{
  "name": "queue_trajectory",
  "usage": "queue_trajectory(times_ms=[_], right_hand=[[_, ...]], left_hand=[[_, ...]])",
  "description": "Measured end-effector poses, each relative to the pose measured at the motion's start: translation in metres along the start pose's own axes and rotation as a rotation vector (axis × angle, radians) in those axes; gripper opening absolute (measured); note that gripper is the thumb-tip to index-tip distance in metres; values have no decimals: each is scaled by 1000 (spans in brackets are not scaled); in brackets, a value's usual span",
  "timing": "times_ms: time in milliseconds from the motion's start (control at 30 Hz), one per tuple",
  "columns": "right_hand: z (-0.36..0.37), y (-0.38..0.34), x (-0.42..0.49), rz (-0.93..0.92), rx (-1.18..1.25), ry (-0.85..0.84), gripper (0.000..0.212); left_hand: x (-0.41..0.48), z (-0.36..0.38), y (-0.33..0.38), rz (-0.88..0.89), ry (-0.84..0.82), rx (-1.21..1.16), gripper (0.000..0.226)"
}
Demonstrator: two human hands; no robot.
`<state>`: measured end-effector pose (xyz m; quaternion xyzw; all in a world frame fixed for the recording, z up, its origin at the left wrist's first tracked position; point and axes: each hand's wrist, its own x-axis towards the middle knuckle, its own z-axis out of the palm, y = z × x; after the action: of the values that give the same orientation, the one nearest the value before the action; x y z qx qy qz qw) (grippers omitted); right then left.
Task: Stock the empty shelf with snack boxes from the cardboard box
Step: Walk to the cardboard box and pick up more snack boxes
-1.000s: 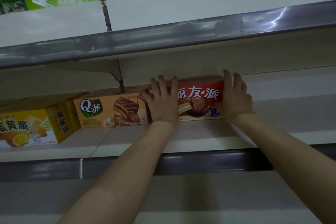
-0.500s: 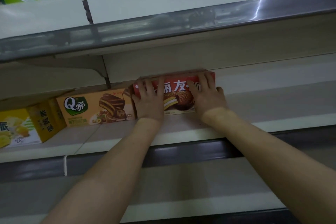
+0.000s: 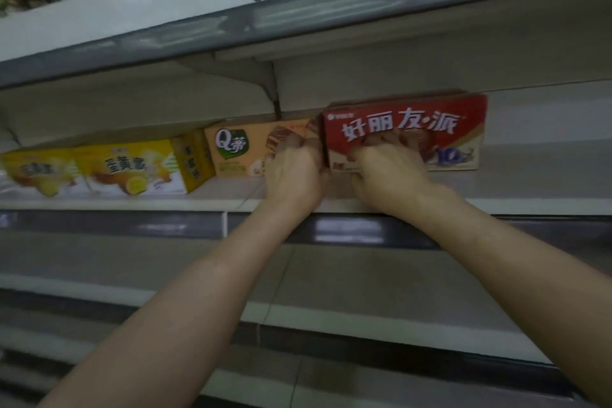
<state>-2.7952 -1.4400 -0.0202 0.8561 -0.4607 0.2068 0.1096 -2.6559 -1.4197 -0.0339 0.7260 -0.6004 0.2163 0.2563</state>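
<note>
Head view looks up along two bare forearms to a shelf [image 3: 536,175] where snack boxes stand in a row against the far wall. The red snack box [image 3: 430,129] stands on its long edge at the right end of that row, printed front towards the camera. Its left end is touching or just beside the orange snack box [image 3: 238,149]. Left of the orange one comes a yellow snack box [image 3: 132,169], turned so that its right end panel shows. Furthest left is a second yellow snack box [image 3: 36,172], badly blurred.

The left grip [image 3: 291,172] sits at the seam between the orange and red boxes, fingers curled in front of the orange box's right end and the thumb side against the red box's left end. The right grip [image 3: 387,175] lies on the lower left part of the red front, fingers bent against the face and thumb low by the bottom edge. Motion blur hides the fingertips, so I cannot tell whether either grip is clamped on the red box or only pressing it.

A grey rail [image 3: 132,225] runs along the near edge of the shelf. An upper shelf [image 3: 331,20] hangs above and a lower shelf [image 3: 364,278] lies beneath
</note>
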Motion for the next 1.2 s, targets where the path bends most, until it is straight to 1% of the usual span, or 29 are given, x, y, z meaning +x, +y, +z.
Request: queue_trajectory(times_ms=[100,200,333,467,567,700,867,1200], right_hand=[[-5,-49,-5,-119,17,-1,33],[-3,-107,-11,-240,45,-18,28],[4,-193,-15,-390,71,-125,25],[15,-286,-28,-536,89,-190,27],[17,-357,-44,-629,147,-231,27],[14,-450,-68,-726,199,-308,26],[20,-558,-96,-851,266,-310,28],[39,-735,-131,-1180,352,-377,29]], left_hand=[[-27,-24,-40,-74,-28,31,33],[-57,-47,-89,-169,-90,87,36],[-102,-83,-162,-306,-207,195,38],[-159,-124,-239,-413,-270,263,43],[-201,-157,-291,-509,-328,285,44],[-256,-200,-356,-631,-357,335,43],[-324,-248,-430,-765,-362,387,42],[-432,-306,-544,-1103,-367,457,44]])
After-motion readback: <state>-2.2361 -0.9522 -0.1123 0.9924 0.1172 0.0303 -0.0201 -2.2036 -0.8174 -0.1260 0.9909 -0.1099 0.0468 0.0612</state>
